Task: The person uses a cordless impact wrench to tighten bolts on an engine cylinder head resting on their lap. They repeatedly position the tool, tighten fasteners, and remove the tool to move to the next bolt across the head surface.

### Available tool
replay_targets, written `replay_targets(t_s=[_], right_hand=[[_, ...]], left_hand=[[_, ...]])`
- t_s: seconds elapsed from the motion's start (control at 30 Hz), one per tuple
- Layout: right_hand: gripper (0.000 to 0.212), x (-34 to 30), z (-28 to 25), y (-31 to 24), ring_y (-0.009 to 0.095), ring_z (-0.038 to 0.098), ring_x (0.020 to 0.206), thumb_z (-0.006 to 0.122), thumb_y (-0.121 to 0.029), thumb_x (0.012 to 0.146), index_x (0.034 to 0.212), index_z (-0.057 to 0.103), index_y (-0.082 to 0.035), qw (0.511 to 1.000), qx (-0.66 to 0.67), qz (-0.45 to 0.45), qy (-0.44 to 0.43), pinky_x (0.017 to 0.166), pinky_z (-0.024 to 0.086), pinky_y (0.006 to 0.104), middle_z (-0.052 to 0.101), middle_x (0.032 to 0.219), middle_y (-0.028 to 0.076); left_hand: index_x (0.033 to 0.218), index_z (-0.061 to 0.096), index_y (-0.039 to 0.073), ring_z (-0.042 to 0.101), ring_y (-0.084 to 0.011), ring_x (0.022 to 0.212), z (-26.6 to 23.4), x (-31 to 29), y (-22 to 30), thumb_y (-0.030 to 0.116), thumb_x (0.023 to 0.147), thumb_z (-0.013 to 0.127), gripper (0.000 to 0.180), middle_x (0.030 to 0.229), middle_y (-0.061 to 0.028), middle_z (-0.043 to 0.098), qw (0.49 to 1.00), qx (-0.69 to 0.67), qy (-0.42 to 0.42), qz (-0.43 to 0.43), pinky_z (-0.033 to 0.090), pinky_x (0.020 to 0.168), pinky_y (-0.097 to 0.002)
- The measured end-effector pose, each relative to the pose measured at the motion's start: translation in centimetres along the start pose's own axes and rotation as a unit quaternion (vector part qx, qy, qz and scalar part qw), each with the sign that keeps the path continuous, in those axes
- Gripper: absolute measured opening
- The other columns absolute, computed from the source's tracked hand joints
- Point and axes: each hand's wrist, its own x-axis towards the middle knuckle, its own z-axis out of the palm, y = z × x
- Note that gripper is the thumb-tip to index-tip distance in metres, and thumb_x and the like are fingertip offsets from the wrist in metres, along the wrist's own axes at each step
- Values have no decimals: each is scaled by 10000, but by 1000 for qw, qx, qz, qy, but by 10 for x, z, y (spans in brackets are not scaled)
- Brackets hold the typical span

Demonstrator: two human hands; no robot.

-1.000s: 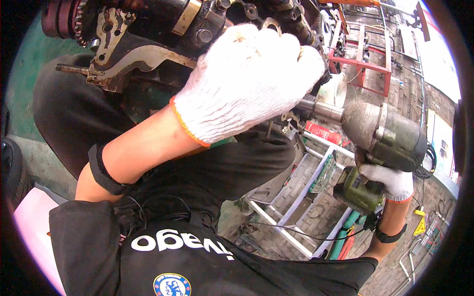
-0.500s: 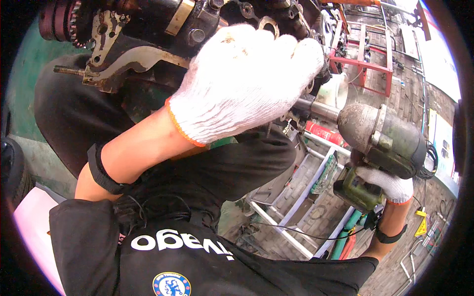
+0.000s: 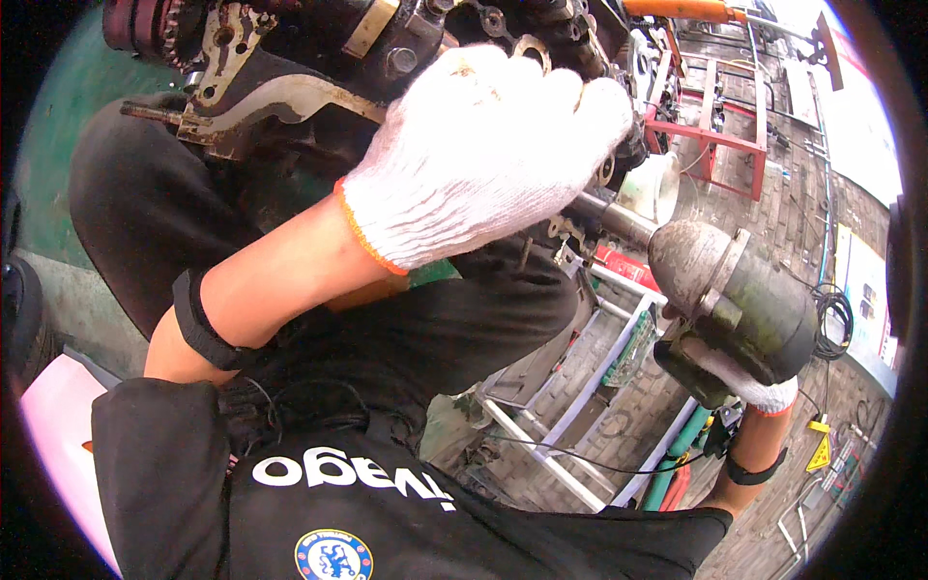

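Note:
My left hand [image 3: 483, 159], in a white knit glove, is closed with its knuckles up against the greasy engine [image 3: 401, 63]. What its fingers grip is hidden beneath the glove. From the right, an impact wrench [image 3: 764, 300] with a dirty green body points at the engine. Its metal socket extension [image 3: 619, 217] runs toward the engine and disappears behind my left hand. My gloved right hand [image 3: 735, 372] wraps around the wrench's handle, below the motor housing. A curved metal bracket [image 3: 290, 97] sticks out on the engine's left side.
Below the wrench stands a white metal frame [image 3: 551, 454], with a red cylinder [image 3: 623, 266] by its top. A red frame [image 3: 715, 140] is farther right on the brick-patterned floor. Coiled black cable [image 3: 833, 319] hangs at the right. My knees are bent beneath the engine.
The impact wrench and my right hand have shifted slightly left, and the wrench's body has tilted downward. My left hand stays closed at the engine.

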Motion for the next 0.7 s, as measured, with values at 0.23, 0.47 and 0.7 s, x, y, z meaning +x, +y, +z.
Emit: replay_targets(t_s=[0.23,0.47,0.7], right_hand=[[608,-9,10,-1,273,622,1227,917,-243,771,1317,684,-112,988,116,102,11,1111,446,411,678,1329,89],[686,-54,92,32,275,616,1260,907,-297,775,1378,623,-137,985,91,9,146,1153,407,454,666,1346,74],[742,-58,237,23,276,624,1264,897,-346,787,1417,558,-147,921,273,-25,276,1181,365,487,702,1276,58]], left_hand=[[1083,679,164,666,-266,655,-5,3,0,194,901,712,188,742,-52,657,999,43,-11,-15,520,592,-398],[1128,724,105,696,-308,695,-14,8,7,198,921,727,228,798,-99,718,995,11,-58,-76,545,620,-405],[933,739,50,694,-299,854,-36,11,14,167,876,760,132,885,-104,706,995,-41,-87,-6,544,768,-373]])
